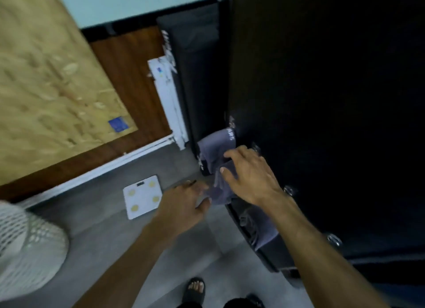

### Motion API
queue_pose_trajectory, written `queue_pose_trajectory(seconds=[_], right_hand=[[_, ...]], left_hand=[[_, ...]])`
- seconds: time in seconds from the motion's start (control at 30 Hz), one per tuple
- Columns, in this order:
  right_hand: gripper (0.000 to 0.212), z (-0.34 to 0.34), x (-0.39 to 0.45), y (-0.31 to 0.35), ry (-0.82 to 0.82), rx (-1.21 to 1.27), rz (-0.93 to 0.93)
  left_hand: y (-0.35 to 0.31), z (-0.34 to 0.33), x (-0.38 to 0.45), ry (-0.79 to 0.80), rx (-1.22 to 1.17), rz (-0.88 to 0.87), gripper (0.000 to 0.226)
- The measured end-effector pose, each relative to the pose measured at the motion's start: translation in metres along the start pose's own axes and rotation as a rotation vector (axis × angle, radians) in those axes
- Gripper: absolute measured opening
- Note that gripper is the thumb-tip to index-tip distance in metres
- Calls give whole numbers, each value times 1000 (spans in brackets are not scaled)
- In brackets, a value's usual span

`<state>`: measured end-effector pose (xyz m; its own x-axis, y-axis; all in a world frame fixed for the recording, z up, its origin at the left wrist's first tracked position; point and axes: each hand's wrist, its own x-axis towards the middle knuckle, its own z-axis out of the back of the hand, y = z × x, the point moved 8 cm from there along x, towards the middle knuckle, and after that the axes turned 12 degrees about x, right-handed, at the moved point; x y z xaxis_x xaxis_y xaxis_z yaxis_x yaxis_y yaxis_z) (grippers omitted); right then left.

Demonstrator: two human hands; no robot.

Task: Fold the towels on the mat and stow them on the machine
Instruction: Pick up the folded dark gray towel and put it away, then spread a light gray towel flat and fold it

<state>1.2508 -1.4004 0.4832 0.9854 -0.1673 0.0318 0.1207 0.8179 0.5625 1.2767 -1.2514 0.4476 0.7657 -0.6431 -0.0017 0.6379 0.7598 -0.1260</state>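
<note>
- Head view, right hand (250, 176): my grip lies flat on the grey towel (217, 162), fingers straight and pressing it to the black mat (322, 100), likely to pin the fold.
- Head view, left hand (186, 204): my grip pinches the towel's near end between thumb and fingers, apparently to square the edge.
- Towel: sits at the mat's left edge, partly overhanging; its long axis runs from my left hand up and away along that edge.
- Second grey towel (262, 229): crumpled nearer me on the same edge, seemingly unfolded.
- White scale (142, 197): on the floor, left of my hands.
</note>
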Motion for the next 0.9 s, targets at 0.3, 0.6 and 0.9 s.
queue_pose_trajectory(seconds=[0.3, 0.6, 0.9], right_hand=[[41, -24, -26, 70, 298, -25, 436], [45, -81, -122, 143, 558, -113, 708], [47, -100, -263, 178, 748, -132, 989]], left_hand=[[-5, 1, -123, -28, -48, 555, 35], [-41, -4, -266, -12, -42, 892, 35], [-133, -11, -402, -23, -19, 1207, 38]])
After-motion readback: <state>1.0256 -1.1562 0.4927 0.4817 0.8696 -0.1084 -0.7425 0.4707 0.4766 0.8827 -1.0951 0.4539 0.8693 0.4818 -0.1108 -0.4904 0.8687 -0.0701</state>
